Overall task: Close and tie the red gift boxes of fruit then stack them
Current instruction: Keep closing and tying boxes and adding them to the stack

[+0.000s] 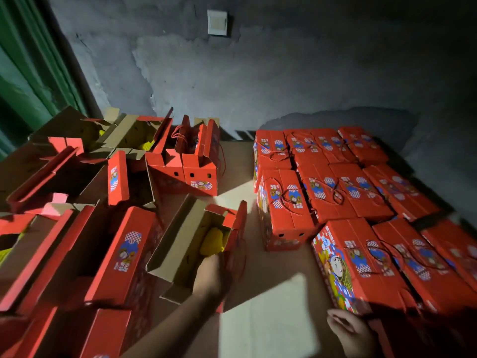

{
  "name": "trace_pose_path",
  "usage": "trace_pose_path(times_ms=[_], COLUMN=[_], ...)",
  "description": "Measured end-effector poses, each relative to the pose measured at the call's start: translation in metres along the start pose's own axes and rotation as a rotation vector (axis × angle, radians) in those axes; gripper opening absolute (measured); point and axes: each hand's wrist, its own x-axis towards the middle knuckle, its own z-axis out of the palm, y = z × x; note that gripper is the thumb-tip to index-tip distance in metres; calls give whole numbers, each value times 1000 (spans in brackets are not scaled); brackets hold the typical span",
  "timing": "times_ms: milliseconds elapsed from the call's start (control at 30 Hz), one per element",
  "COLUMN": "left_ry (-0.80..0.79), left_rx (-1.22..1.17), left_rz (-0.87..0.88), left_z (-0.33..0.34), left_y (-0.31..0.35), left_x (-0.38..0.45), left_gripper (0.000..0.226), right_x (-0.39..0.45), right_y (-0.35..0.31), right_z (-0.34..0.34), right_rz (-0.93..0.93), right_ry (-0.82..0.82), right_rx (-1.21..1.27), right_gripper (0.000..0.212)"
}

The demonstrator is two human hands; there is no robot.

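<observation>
Head view: the work surface is a flat brown sheet like cardboard, lit in hard-edged patches; whether it is a counter or the floor cannot be told. At centre stands an open gift box of corrugated board, glossy red outside and raw brown inside, its long flaps raised. Inside it lies yellow fruit wrapped in a netted foam sleeve. The left hand reaches into the near end of this box, just beside the fruit; its fingers are blurred and in shadow, so what they hold cannot be told. The right hand rests at the near right with fingers curled against the near edge of a closed red box, which carries a printed cartoon figure and a thin red cord handle. Further closed boxes, rectangular and tied with the same twisted cord, lie packed edge to edge on the right. Other open boxes crowd the left, flaps standing at angles. Behind is a rough, patchy grey plaster wall with a white square switch plate.
</observation>
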Motion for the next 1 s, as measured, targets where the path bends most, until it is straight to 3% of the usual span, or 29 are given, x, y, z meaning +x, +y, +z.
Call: trace_pose_path(times_ms=[267, 400, 567, 667, 733, 833, 900, 1000], left_ry=[-163, -265, -216, -137, -57, 80, 245, 147], left_rx=[126, 141, 469, 367, 255, 104, -60, -258], left_rz=[175, 234, 245, 287, 230, -3, -104, -344], left_z=[11, 3, -1, -12, -18, -20, -20, -16], left_y=[-42, -69, -99, -105, -105, -118, -132, -153], left_x=[-115, -167, -210, -231, -241, -252, -256, -262], left_gripper=[20, 53, 56, 39, 28, 42, 34, 28], right_x=[-41, -51, -79, -92, -93, -90, -89, -88], right_y=[-45, -56, -54, -39, -27, -12, -3, 8], right_z=[10, 20, 32, 40, 43, 42, 41, 40], right_rz=[11, 27, -76, -195, -319, -429, -468, -497], right_ry=[-176, -254, -498, -668, -672, -657, -675, -721], right_rx=[-56, -50, -132, -230, -334, -508, -564, -603], right_gripper=[5, 12, 22, 30, 36, 49, 54, 61])
